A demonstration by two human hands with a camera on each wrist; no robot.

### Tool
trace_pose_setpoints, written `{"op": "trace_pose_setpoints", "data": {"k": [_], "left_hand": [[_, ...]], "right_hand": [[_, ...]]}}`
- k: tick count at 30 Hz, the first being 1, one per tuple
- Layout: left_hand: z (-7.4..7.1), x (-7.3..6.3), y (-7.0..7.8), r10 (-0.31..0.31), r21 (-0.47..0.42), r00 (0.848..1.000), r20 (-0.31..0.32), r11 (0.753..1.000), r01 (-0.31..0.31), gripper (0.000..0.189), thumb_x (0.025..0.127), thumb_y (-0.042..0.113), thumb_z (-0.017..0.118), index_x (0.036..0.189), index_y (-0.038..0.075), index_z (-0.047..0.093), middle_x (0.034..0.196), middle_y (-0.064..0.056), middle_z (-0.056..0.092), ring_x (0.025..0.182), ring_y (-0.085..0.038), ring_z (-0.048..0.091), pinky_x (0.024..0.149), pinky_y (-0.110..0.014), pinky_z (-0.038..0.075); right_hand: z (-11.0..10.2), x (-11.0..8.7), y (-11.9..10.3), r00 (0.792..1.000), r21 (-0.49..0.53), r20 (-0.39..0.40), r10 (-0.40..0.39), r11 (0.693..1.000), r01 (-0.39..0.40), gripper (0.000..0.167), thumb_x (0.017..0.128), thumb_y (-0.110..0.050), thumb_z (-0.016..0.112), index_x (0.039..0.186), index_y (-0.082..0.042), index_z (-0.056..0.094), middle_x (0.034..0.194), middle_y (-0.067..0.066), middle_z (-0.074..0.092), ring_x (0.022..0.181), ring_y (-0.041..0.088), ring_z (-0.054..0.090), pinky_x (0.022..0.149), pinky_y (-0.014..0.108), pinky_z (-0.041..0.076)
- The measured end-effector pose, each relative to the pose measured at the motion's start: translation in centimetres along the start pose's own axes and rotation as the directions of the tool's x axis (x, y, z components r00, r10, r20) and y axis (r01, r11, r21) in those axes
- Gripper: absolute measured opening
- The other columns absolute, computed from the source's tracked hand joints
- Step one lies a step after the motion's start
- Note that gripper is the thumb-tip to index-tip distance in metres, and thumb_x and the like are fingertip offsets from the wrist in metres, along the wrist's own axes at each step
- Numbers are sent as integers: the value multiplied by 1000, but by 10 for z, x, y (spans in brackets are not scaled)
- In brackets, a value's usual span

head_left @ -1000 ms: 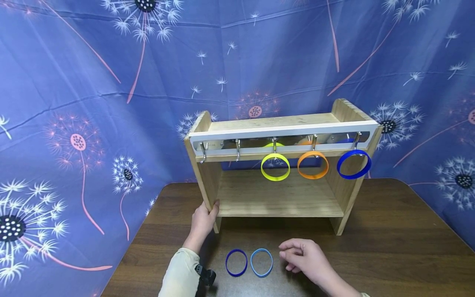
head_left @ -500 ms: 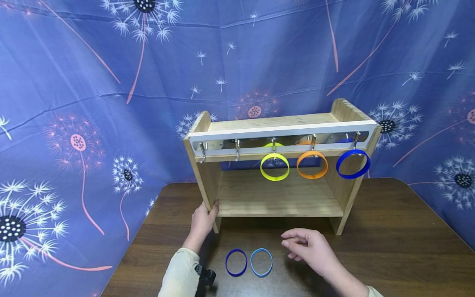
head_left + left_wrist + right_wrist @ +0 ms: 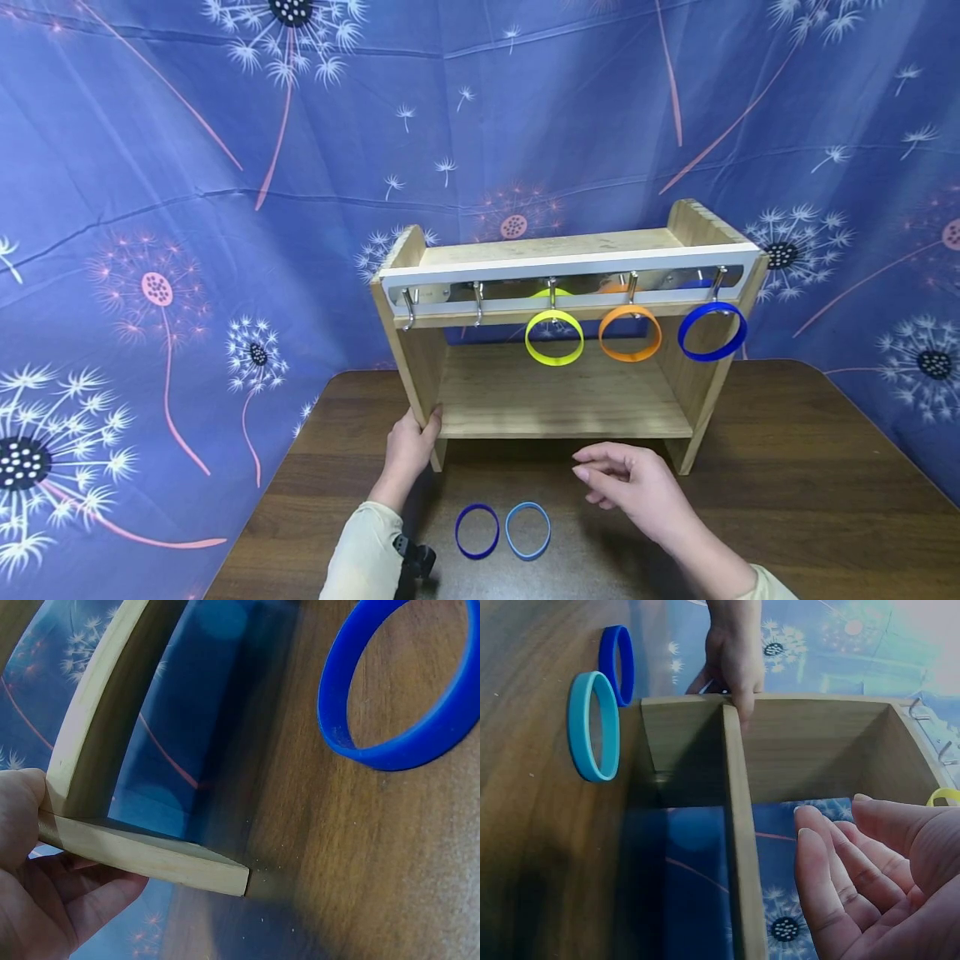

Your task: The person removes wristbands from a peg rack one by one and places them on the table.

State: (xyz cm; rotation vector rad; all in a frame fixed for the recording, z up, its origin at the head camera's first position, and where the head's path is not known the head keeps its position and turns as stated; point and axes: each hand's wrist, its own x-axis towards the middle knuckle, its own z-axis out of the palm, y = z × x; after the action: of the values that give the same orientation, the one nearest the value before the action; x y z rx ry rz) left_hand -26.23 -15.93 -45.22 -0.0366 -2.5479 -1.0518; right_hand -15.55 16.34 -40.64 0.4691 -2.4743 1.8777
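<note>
Blue dandelion-print cloth [image 3: 300,125] forms the backdrop; in front of it stands the dark wood-grain worktop [image 3: 825,467], which carries a pale wooden rack [image 3: 562,392]. A white-edged rail [image 3: 465,269] spans the rack's upper front. The left hand [image 3: 408,446] grips the rack's left side panel at shelf level, thumb at the inner side and fingers outside. The right hand [image 3: 633,487] is raised in front of the rack, near its right leg, fingers relaxed and slightly bent, thumb apart from the fingertips. Five bands are in view: the yellow band [image 3: 555,362], orange band [image 3: 630,358] and blue band [image 3: 712,357] hang on the third, fourth and fifth of the metal hooks [image 3: 478,304], counted from the left; the dark blue band [image 3: 478,557] and light blue band [image 3: 528,557] rest on the worktop side by side, slightly apart, between the two forearms
</note>
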Motion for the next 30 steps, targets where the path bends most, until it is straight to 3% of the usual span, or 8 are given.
{"op": "trace_pose_setpoints", "data": {"k": [18,30], "left_hand": [[0,0,-1,-4,1,1000,5,1000,4,26,96,33,59,101,8,65,86,-15,70,80,-37,65,71,-52,49],[2,0,-2,4,2,1000,-5,1000,-4,25,96,33,60,101,9,66,83,-14,69,78,-36,64,71,-52,49]], "right_hand": [[-12,9,-27,998,-19,-63,5,1000,-6,31,91,-17,70,113,3,66,96,13,72,70,17,69,62,34,56],[-20,19,-42,993,-11,-98,-58,998,58,33,91,-13,69,119,4,63,103,19,71,72,19,70,63,33,56]]}}
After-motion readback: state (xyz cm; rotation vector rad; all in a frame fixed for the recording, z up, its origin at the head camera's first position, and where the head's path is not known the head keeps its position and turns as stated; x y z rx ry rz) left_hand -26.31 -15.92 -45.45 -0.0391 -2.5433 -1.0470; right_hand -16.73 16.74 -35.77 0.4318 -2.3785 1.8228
